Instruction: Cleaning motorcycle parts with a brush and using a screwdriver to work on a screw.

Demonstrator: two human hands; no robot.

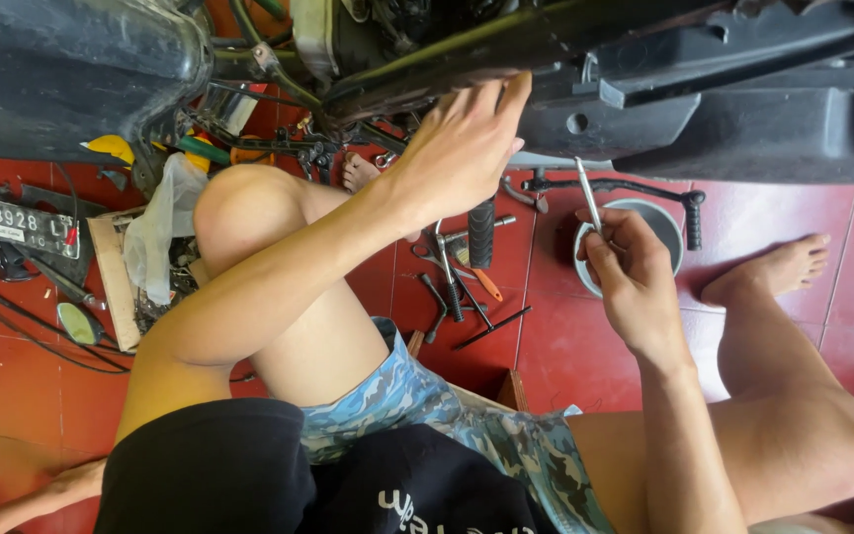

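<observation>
Head view, looking down on a seated person working beneath a motorcycle. The left hand (462,143) is raised with fingers extended and loosely open, its fingertips pressed against the dark underside of the motorcycle frame (585,40) at the far centre; it grips nothing. The right hand (630,272) is closed around a slim metal tool (588,193), a thin bright shaft held upright between thumb and fingers, its tip pointing toward the black plastic underbody panel (743,109) at far right. Just beyond the right hand, on the red tiled floor (565,346), lies a round grey bowl (664,220), partly hidden by the hand. Between the knees, hand tools are scattered: an orange-handled screwdriver (484,282) and several dark wrenches (447,287). At far left lie a licence plate (24,225), a clear plastic bag (155,232) and a wooden board (116,282).
</observation>
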